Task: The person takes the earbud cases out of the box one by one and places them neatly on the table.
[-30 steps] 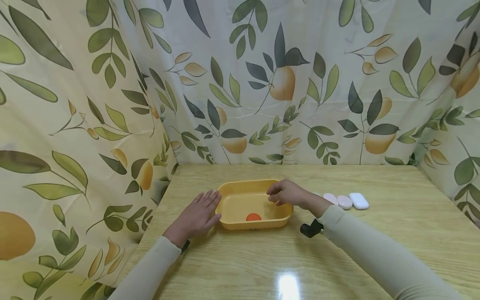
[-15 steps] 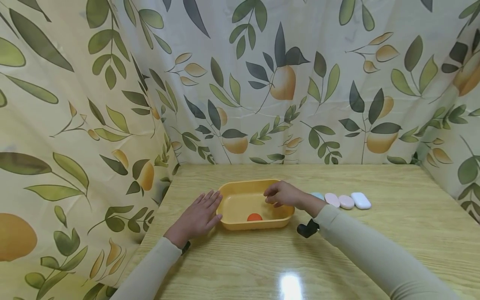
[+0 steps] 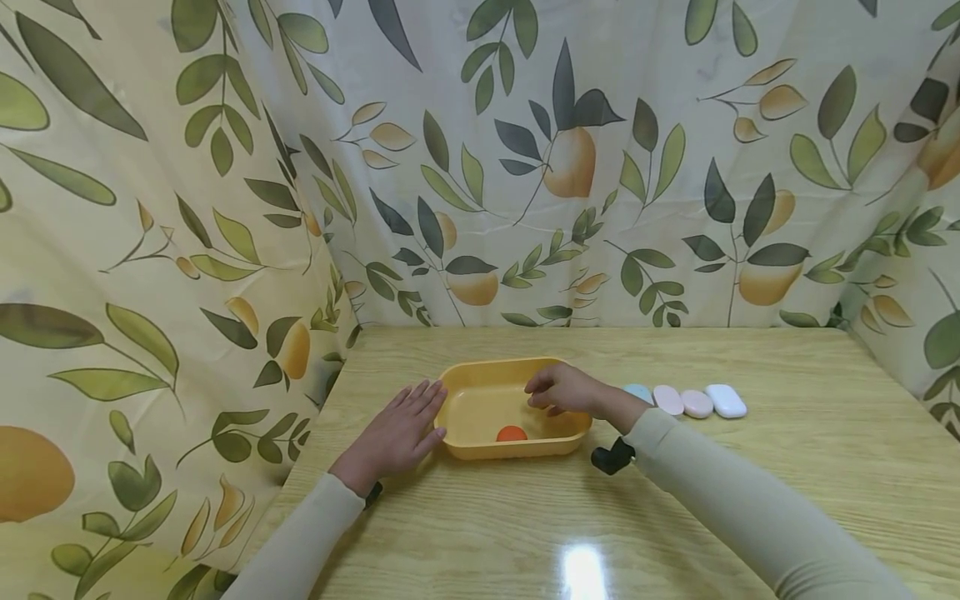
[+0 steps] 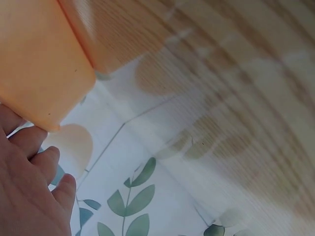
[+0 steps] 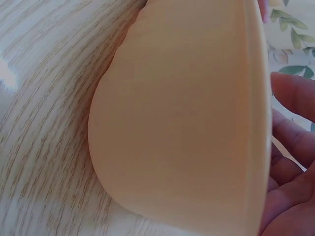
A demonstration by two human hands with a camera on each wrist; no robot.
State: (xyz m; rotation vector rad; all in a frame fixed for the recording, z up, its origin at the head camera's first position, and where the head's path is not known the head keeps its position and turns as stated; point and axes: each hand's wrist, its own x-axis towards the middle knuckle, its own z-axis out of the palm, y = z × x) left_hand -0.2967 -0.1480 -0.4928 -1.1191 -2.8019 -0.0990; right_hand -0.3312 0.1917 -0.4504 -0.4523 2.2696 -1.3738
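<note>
A yellow plastic basin (image 3: 480, 410) stands on the wooden table in the head view. Inside it, by the near wall, lies a rounded orange-red piece (image 3: 512, 433) whose kind cannot be told. My left hand (image 3: 397, 433) touches the basin's left end with straight fingers. My right hand (image 3: 564, 389) hovers over the right end, its fingers loosely bent with no thing visible in them. In the right wrist view, the basin's outer wall (image 5: 177, 118) hides part of the right hand. The left wrist view has the basin's corner (image 4: 44, 59) beside the fingertips.
Right of the basin stand several smooth soap-like pieces in a row: a pale blue one (image 3: 638, 392), pink ones (image 3: 667, 401) and a white one (image 3: 726, 402). A leaf-and-fruit patterned curtain (image 3: 480, 167) encloses the back and sides of the table (image 3: 465, 525).
My right hand has shifted slightly left over the basin, and the pale blue piece behind its wrist shows more. The left hand stays at the basin's left end.
</note>
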